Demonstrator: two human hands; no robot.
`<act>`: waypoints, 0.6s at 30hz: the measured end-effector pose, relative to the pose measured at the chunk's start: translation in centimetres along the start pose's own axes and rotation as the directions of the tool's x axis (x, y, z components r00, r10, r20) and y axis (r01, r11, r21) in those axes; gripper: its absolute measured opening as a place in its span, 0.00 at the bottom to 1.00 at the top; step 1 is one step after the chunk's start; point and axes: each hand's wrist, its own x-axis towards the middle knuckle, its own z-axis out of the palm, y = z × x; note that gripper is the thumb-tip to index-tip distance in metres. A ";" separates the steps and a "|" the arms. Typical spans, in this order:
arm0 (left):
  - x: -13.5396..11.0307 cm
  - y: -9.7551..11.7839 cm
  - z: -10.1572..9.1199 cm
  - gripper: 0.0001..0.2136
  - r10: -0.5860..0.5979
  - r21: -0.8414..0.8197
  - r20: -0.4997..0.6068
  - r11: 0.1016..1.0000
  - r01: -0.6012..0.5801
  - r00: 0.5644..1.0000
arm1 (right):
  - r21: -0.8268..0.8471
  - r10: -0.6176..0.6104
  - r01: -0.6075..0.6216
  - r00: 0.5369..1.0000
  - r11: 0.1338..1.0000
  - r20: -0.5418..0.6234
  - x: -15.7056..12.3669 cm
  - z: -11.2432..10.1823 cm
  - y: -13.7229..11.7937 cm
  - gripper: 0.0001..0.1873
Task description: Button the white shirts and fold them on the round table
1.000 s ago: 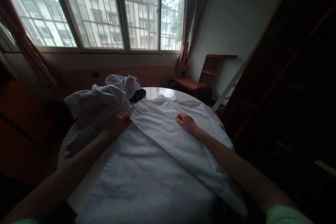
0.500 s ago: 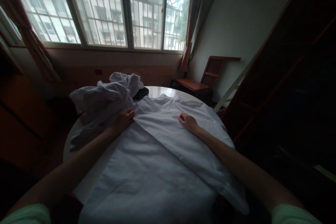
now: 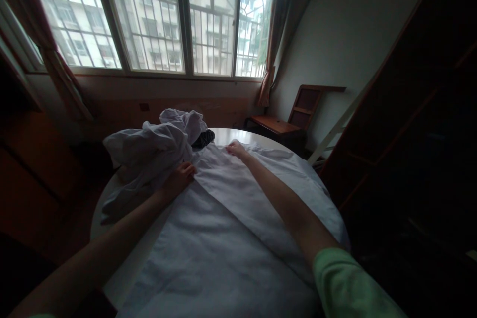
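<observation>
A long white garment [image 3: 223, 238], coat-like with one panel lapping diagonally over the other, lies spread on a round white table [image 3: 238, 135]. My left hand [image 3: 182, 175] rests at its left edge near the top, fingers bent and closed on the cloth. Farther forward, my right hand [image 3: 236, 149] reaches to the garment's top edge, its fingers pinched on the fabric there. Beside my left hand, a crumpled heap of white cloth [image 3: 152, 141] sits at the table's far left. A dark patterned item [image 3: 203, 138] shows partly behind that heap.
Beyond the table stands a wooden chair [image 3: 278, 124] by the wall. A barred window [image 3: 149, 20] with tied curtains [image 3: 55, 69] spans the back. Dark wooden furniture [image 3: 402, 109] leans into view on the right, with a pale ladder-like frame [image 3: 337, 129] beside it.
My right hand has moved forward and left, from the middle of the garment's right side to its top edge. My left hand stays at the left edge. The view has tilted up slightly.
</observation>
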 end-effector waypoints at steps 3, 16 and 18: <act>0.0 -0.2 0.2 0.06 -0.010 -0.030 -0.026 1.000 0.009 1.000 | 0.197 0.001 -0.007 1.000 0.980 0.029 1.4 1.9 -1.5 0.11; 0.1 0.0 0.0 0.06 -0.014 -0.021 0.018 1.000 0.014 1.000 | 0.379 0.068 -0.080 0.997 0.922 0.043 5.1 6.2 -2.7 0.05; 0.2 0.0 -0.1 0.06 -0.001 0.006 0.032 1.000 0.001 0.999 | 0.374 0.060 -0.066 0.998 0.925 0.027 5.5 6.2 -2.4 0.06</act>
